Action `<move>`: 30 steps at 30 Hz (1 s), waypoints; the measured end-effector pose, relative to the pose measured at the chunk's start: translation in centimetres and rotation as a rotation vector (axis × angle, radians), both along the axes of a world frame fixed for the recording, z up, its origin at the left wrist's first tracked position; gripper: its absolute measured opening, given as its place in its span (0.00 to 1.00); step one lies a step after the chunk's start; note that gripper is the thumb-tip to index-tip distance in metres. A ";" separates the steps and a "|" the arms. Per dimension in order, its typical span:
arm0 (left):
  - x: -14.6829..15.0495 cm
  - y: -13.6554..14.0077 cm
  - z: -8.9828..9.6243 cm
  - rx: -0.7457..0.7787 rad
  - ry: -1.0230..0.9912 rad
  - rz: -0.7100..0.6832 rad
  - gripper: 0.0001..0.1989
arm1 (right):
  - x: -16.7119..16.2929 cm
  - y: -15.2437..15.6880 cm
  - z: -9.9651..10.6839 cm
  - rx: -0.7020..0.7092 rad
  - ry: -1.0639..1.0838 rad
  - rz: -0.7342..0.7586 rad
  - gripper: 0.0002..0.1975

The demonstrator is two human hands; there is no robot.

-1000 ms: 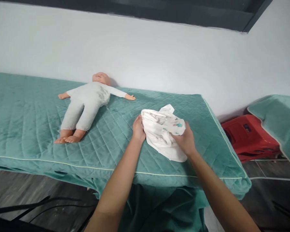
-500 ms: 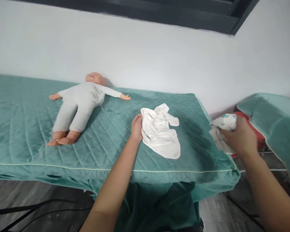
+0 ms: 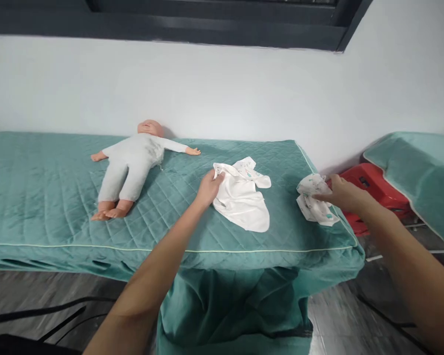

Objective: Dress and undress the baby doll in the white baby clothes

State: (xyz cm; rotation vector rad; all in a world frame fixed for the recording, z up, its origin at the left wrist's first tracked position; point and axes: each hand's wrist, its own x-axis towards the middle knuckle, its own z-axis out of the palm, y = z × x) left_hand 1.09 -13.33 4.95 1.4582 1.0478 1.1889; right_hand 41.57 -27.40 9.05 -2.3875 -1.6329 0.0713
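A white baby garment (image 3: 242, 199) with a small print on its sleeve lies spread on the green quilted bed cover (image 3: 52, 192). My left hand (image 3: 208, 188) pinches its left edge, thumb on top. Over at the bed's right end, my right hand (image 3: 342, 193) grips a crumpled white printed cloth (image 3: 314, 197), which rests on the cover near the corner; its exact kind is unclear. Well to the left, a baby doll (image 3: 133, 158) in a pale body suit lies on its back, arms spread, head toward the wall.
Beyond the bed's right end are a red plastic object (image 3: 377, 185) and another green-covered surface (image 3: 425, 167). A white wall (image 3: 222, 93) rises behind the bed, below a dark window frame (image 3: 214, 27). Black metal legs (image 3: 48, 310) stand on the floor at lower left.
My right hand has brought the crumpled cloth leftward onto the bed's corner. My left hand keeps hold of the garment's edge, now with the thumb over it. The view has shifted slightly.
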 end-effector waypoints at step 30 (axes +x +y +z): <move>-9.6 -3.1 13.7 0.786 0.506 0.384 0.19 | -17.3 0.6 12.2 0.343 -0.046 0.493 0.19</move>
